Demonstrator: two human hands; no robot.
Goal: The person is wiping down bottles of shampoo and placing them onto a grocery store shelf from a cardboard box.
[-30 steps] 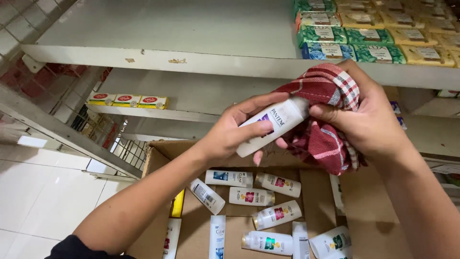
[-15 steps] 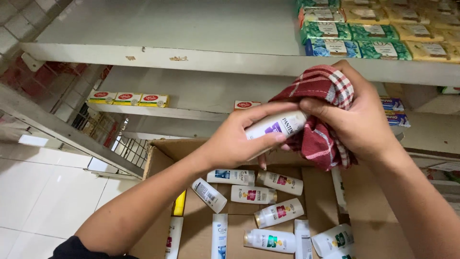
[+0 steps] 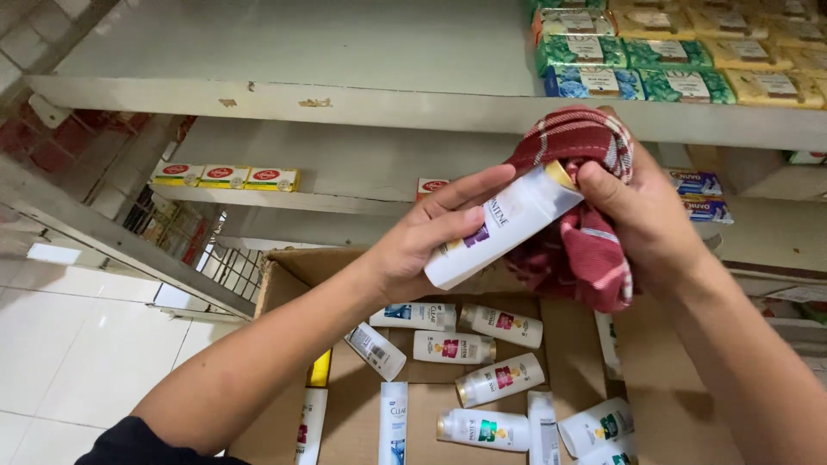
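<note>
My left hand (image 3: 431,237) grips a white shampoo bottle (image 3: 504,224) with a purple mark, held slanted above an open cardboard box (image 3: 284,275). My right hand (image 3: 642,215) clutches a red checked cloth (image 3: 577,232) and presses it around the bottle's upper end, so the cap is mostly hidden. The box below holds several more white bottles (image 3: 465,379) lying flat, plus a yellow one (image 3: 320,368) at its left side.
A grey shelf (image 3: 345,108) runs across the top, with green, blue and yellow soap packs (image 3: 680,56) stacked at its right. A lower shelf carries yellow boxes (image 3: 226,176) and blue packs (image 3: 702,194). A wire rack and white tiled floor (image 3: 77,344) lie to the left.
Both hands have stayed above the box. The bottle has turned in my left hand and the cloth has shifted from its side to its upper end.
</note>
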